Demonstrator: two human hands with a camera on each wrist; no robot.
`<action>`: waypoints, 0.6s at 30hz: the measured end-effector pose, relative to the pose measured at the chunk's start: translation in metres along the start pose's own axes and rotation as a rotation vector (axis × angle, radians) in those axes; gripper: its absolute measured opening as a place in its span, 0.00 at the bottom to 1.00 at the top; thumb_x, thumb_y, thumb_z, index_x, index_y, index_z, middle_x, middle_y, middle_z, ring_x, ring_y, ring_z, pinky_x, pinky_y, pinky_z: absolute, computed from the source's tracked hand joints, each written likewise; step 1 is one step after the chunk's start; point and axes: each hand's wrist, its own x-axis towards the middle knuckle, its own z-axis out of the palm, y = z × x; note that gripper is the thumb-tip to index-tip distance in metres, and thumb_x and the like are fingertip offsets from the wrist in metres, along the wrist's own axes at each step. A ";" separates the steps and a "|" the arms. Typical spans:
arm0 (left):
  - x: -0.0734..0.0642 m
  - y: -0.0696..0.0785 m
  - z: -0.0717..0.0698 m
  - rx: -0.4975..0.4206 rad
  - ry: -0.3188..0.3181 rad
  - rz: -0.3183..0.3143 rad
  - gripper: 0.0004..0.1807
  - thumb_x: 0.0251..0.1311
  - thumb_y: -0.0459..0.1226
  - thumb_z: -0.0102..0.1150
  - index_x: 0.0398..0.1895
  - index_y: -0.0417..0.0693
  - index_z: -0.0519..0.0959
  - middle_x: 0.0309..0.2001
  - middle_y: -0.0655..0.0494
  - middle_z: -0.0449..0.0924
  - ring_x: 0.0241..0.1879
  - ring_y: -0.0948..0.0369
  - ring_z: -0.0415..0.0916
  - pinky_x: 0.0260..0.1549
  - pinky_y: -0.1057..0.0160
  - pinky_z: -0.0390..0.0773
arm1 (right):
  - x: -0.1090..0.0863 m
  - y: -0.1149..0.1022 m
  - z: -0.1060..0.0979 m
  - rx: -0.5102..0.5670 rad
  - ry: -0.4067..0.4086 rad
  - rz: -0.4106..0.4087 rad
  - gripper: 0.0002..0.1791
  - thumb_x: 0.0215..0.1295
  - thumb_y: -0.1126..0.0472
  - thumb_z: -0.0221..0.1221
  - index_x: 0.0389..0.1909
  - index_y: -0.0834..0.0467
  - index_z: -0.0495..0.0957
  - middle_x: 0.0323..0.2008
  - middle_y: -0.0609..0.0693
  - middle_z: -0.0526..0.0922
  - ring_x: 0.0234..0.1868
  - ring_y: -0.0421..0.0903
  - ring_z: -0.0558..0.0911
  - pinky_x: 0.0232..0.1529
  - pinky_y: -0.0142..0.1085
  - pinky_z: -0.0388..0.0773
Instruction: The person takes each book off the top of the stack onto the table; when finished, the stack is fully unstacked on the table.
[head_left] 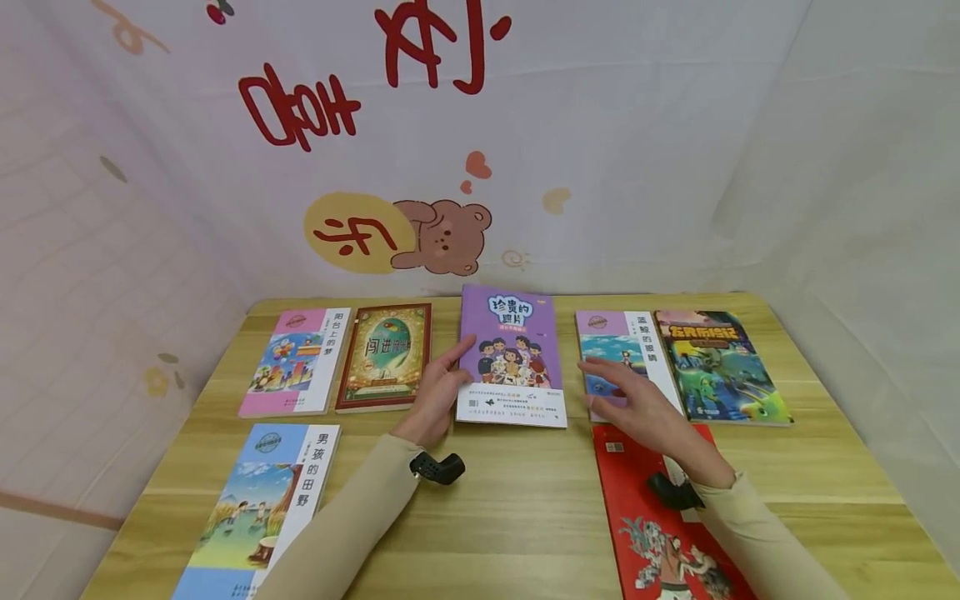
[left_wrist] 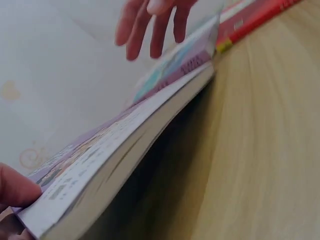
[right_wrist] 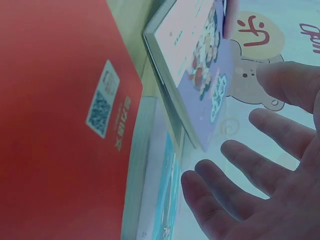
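Note:
A purple-covered book (head_left: 512, 321) with a white band along its bottom lies near the back middle of the table. My left hand (head_left: 433, 398) pinches its left side; in the left wrist view the thumb (left_wrist: 17, 187) lies on the cover and fingers show below. That side of the book is tilted up off the wood, while the far side stays low. Fingers spread and holding nothing, my right hand (head_left: 647, 410) hovers over a pink-and-white book (head_left: 609, 327), apart from the purple one. The right wrist view shows the same loose, spread right fingers (right_wrist: 270, 170).
Right of the pink-and-white book lies a dinosaur book (head_left: 720, 367). A red book (head_left: 626, 492) sits under my right forearm. On the left are a gold-framed book (head_left: 386, 358), another pink-and-white book (head_left: 292, 362) and a blue-and-white book (head_left: 251, 508). A printed cloth (head_left: 637, 167) hangs behind.

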 end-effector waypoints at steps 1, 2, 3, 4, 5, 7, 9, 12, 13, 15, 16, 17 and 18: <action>0.001 -0.002 -0.001 0.019 0.005 -0.003 0.43 0.57 0.18 0.47 0.78 0.48 0.66 0.81 0.51 0.54 0.80 0.52 0.47 0.76 0.53 0.57 | -0.001 0.000 0.001 0.004 -0.005 0.008 0.30 0.73 0.61 0.64 0.73 0.61 0.71 0.74 0.63 0.67 0.68 0.66 0.73 0.58 0.57 0.80; 0.002 -0.004 -0.001 0.051 0.011 -0.007 0.43 0.56 0.18 0.47 0.79 0.47 0.65 0.81 0.50 0.54 0.80 0.51 0.47 0.76 0.53 0.56 | -0.001 0.000 0.002 0.006 -0.011 0.015 0.30 0.73 0.61 0.64 0.73 0.62 0.71 0.74 0.63 0.67 0.67 0.66 0.74 0.57 0.57 0.81; 0.003 -0.006 -0.002 0.088 0.013 -0.009 0.43 0.57 0.18 0.47 0.79 0.46 0.65 0.81 0.48 0.54 0.80 0.50 0.47 0.77 0.52 0.54 | -0.002 0.000 0.002 0.008 -0.017 0.023 0.30 0.73 0.60 0.64 0.73 0.62 0.70 0.73 0.63 0.68 0.66 0.66 0.75 0.57 0.57 0.81; 0.004 -0.008 -0.002 0.137 0.015 -0.010 0.42 0.57 0.18 0.47 0.79 0.45 0.64 0.81 0.47 0.54 0.80 0.49 0.48 0.77 0.52 0.54 | -0.003 -0.001 0.003 0.007 -0.023 0.030 0.31 0.73 0.60 0.64 0.73 0.62 0.70 0.73 0.64 0.68 0.66 0.66 0.76 0.57 0.56 0.81; 0.005 -0.010 -0.003 0.190 0.014 -0.004 0.42 0.58 0.18 0.47 0.79 0.43 0.62 0.81 0.45 0.53 0.80 0.47 0.48 0.77 0.51 0.53 | -0.003 -0.001 0.004 0.004 -0.026 0.034 0.31 0.73 0.60 0.64 0.73 0.62 0.70 0.73 0.64 0.68 0.65 0.66 0.76 0.57 0.56 0.81; 0.006 -0.011 -0.003 0.304 0.019 0.015 0.41 0.59 0.19 0.47 0.80 0.39 0.60 0.81 0.41 0.52 0.79 0.45 0.49 0.77 0.50 0.53 | -0.003 -0.001 0.005 0.001 -0.027 0.037 0.32 0.73 0.60 0.64 0.74 0.62 0.69 0.73 0.64 0.69 0.64 0.65 0.77 0.56 0.55 0.82; 0.004 -0.009 -0.003 0.437 0.016 0.063 0.39 0.61 0.21 0.48 0.79 0.35 0.59 0.81 0.36 0.49 0.79 0.42 0.48 0.77 0.48 0.51 | -0.003 -0.001 0.005 0.000 -0.021 0.038 0.33 0.72 0.60 0.65 0.75 0.61 0.68 0.72 0.63 0.69 0.63 0.65 0.79 0.55 0.55 0.82; -0.002 -0.003 0.001 0.616 -0.010 0.151 0.38 0.62 0.25 0.51 0.79 0.32 0.58 0.81 0.31 0.43 0.80 0.39 0.45 0.77 0.44 0.48 | -0.005 -0.002 0.004 0.015 -0.014 0.059 0.36 0.73 0.59 0.64 0.77 0.61 0.64 0.73 0.64 0.69 0.61 0.65 0.80 0.55 0.56 0.82; -0.005 -0.001 0.002 0.668 -0.022 0.187 0.39 0.62 0.27 0.53 0.79 0.32 0.58 0.81 0.30 0.41 0.80 0.38 0.43 0.77 0.42 0.47 | -0.006 -0.002 0.003 0.022 -0.012 0.069 0.36 0.73 0.59 0.64 0.78 0.60 0.63 0.73 0.64 0.68 0.60 0.66 0.81 0.55 0.57 0.82; -0.013 0.004 0.002 0.739 -0.051 0.241 0.39 0.64 0.30 0.55 0.79 0.33 0.59 0.81 0.31 0.40 0.80 0.39 0.43 0.77 0.40 0.48 | -0.008 -0.003 0.001 0.027 -0.002 0.087 0.38 0.74 0.57 0.63 0.80 0.59 0.60 0.73 0.66 0.67 0.60 0.68 0.80 0.56 0.59 0.81; -0.016 0.006 0.001 0.760 -0.065 0.268 0.39 0.64 0.31 0.56 0.79 0.34 0.59 0.81 0.32 0.41 0.80 0.39 0.43 0.76 0.39 0.48 | -0.009 -0.004 0.000 0.024 0.005 0.094 0.39 0.75 0.56 0.62 0.81 0.58 0.58 0.73 0.66 0.66 0.62 0.69 0.78 0.56 0.61 0.80; -0.020 0.008 -0.002 0.776 -0.072 0.287 0.38 0.65 0.32 0.57 0.79 0.35 0.60 0.81 0.33 0.42 0.80 0.40 0.43 0.76 0.39 0.48 | -0.009 -0.004 -0.001 0.017 0.014 0.100 0.40 0.75 0.55 0.61 0.82 0.57 0.56 0.74 0.67 0.64 0.63 0.69 0.77 0.57 0.62 0.79; -0.023 0.010 -0.005 0.794 -0.068 0.313 0.38 0.65 0.33 0.58 0.79 0.36 0.61 0.81 0.34 0.45 0.80 0.40 0.45 0.75 0.37 0.50 | -0.009 -0.005 -0.002 0.007 0.027 0.104 0.41 0.76 0.53 0.61 0.82 0.56 0.54 0.75 0.67 0.62 0.64 0.70 0.75 0.58 0.64 0.78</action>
